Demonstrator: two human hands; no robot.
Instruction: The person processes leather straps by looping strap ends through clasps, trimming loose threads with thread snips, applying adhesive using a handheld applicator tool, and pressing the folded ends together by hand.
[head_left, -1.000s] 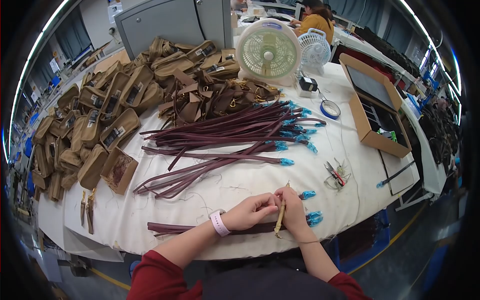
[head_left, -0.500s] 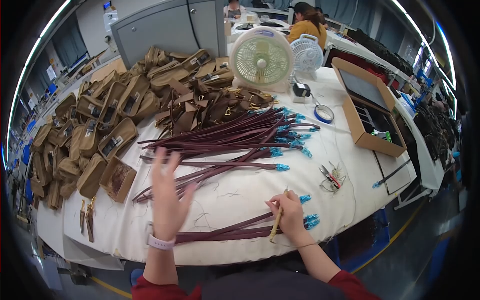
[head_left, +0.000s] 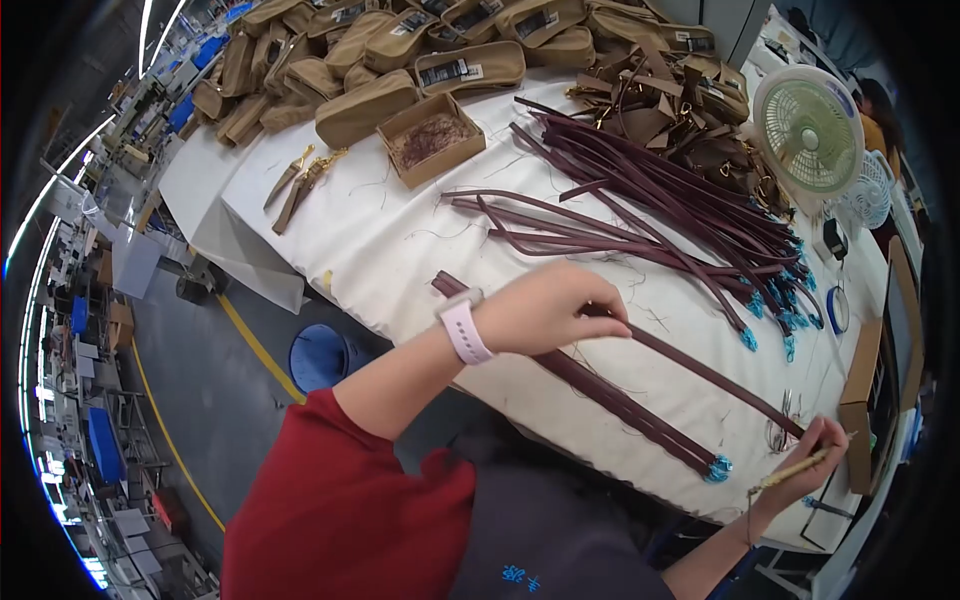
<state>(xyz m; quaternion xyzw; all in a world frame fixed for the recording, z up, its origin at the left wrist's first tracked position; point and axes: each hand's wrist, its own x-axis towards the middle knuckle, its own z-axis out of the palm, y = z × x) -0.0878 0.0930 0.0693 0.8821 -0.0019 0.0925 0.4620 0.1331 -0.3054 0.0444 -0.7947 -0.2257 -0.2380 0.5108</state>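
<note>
Both hands work above the near side of the worktop [head_left: 390, 245]. The left hand [head_left: 560, 308], with a pale watch strap [head_left: 466, 332] at the wrist, has thumb and fingers closed in a pinch on one end of a dark maroon strap [head_left: 715, 379]. The right hand [head_left: 803, 468], near the right end of the worktop, has its fingers curled around the strap's other end and a slim yellowish tool [head_left: 793, 469]. That end of the strap is largely covered by the fingers; its finish cannot be determined. The strap runs nearly straight between the hands, sloping down towards the right hand.

Several finished-length straps [head_left: 632, 416] lie side by side along the near edge, partly beneath the left forearm, with blue-wrapped ends [head_left: 719, 468] towards the right. Farther in, a few loose straps [head_left: 590, 240] lie beside a large bundle of straps [head_left: 670, 195], also blue-wrapped at the right.

At the far edge are a heap of brown pouches [head_left: 365, 50] and a pile of brown leather pieces [head_left: 655, 105]. An open carton [head_left: 432, 150] containing dark thread scraps sits just beside the pouches. Two fans [head_left: 808, 132], a tape roll [head_left: 838, 310] and a cardboard box [head_left: 862, 400] occupy the right end.
</note>
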